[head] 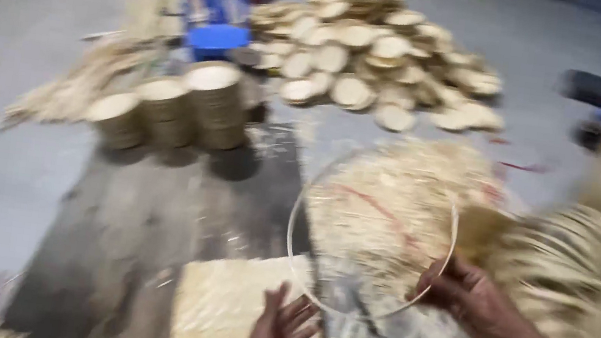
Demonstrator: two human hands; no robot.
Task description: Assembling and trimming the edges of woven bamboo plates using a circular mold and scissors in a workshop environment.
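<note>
The thin hoop (373, 231) was a pale, narrow bent strip forming an almost full circle, light enough that the straw-coloured heap (396, 196) behind it showed straight through. It stood low in the middle of the view, above a flat woven mat (222, 312).

At the far left lay a loose pile of pale splints (65, 94). Just right of it stood three short stacks of round woven discs (170, 107), close together on a dark, scuffed patch of grey concrete floor (2, 171). Behind the stacks was a blue plastic stool (213, 5), and further right a broad mound of flat round discs (383, 57) spread across the floor.

The left hand (279, 331) hovered over the mat with fingers spread apart, just under the hoop's lower edge; whether it touched the hoop I could not tell through the blur. The right hand (472, 297) had its fingers closed on the hoop's lower right rim. To its right rose a blurred bundle of bamboo strips (579, 264).

The hoop was tilted up, facing the camera, its slightly longer axis running left to right.
</note>
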